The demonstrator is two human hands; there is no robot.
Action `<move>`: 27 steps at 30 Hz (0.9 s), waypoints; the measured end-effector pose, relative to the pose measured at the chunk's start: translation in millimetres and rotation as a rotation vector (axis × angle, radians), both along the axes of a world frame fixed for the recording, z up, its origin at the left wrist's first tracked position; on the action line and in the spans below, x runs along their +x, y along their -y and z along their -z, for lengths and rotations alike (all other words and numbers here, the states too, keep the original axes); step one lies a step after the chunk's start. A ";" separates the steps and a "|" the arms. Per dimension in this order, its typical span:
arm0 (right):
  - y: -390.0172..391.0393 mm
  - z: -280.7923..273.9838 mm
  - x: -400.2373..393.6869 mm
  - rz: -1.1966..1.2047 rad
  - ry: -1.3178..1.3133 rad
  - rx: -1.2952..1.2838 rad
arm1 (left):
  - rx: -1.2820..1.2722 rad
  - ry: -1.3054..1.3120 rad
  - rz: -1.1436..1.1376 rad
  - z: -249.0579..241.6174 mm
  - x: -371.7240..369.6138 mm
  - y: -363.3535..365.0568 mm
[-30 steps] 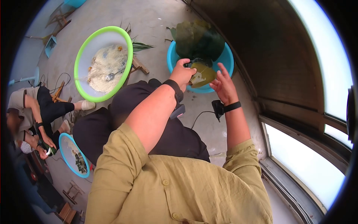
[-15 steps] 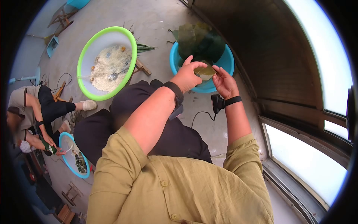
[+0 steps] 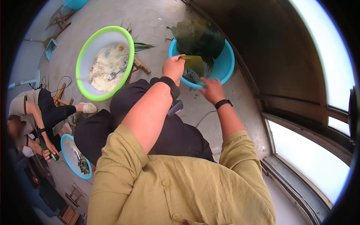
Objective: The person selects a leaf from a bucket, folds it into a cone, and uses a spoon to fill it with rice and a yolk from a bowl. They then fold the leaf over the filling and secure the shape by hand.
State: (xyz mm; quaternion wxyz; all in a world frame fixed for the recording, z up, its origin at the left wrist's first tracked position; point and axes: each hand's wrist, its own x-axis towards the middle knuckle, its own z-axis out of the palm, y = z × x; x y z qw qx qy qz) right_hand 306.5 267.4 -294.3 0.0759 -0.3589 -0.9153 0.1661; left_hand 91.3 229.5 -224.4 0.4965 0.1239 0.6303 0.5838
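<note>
My left hand (image 3: 173, 69) is closed, its thumb and fingers pinching the end of a broad olive-green leaf (image 3: 194, 64). The leaf hangs over the near side of a blue basin (image 3: 225, 64). Just outside the basin's near rim is my right hand (image 3: 213, 92), empty, with its fingers stretched toward the rim and slightly blurred. Larger dark green leaves (image 3: 199, 40) stand up out of the basin's far side. Inside the basin, the part behind the held leaf is hidden.
To the left, a green-rimmed basin (image 3: 78, 71) holds white rice (image 3: 108, 65) and a metal spoon (image 3: 111, 76), beside a wooden stool (image 3: 142, 66). A co-worker (image 3: 35, 108) sits at far left near a smaller blue-rimmed basin (image 3: 64, 152). A dark panel (image 3: 270, 56) borders the right.
My right hand has let go of the leaf and moved down and left to the basin's near rim. My left hand has shifted left, still holding the leaf, which now hangs more spread out.
</note>
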 end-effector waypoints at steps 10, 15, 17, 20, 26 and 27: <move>0.9 8.7 10.6 -0.079 0.093 0.019 | -0.144 -0.039 -0.100 -15.7 -15.5 5.5; 11.3 6.0 33.8 -0.132 0.122 0.009 | -0.181 -0.099 -0.052 -24.1 -15.4 9.0; 13.7 1.6 37.4 -0.132 0.219 -0.063 | -0.136 -0.125 -0.090 -31.4 -9.5 8.0; 7.4 -26.8 30.1 -0.147 0.336 -0.232 | -0.120 -0.132 -0.074 -38.1 -6.1 10.6; -47.1 -22.5 -7.8 -0.133 0.508 -0.583 | -0.110 -0.134 -0.057 -33.0 -7.6 10.6; -54.8 -14.6 -16.7 -0.180 0.574 -0.581 | -0.102 -0.133 -0.069 -31.4 -8.4 9.6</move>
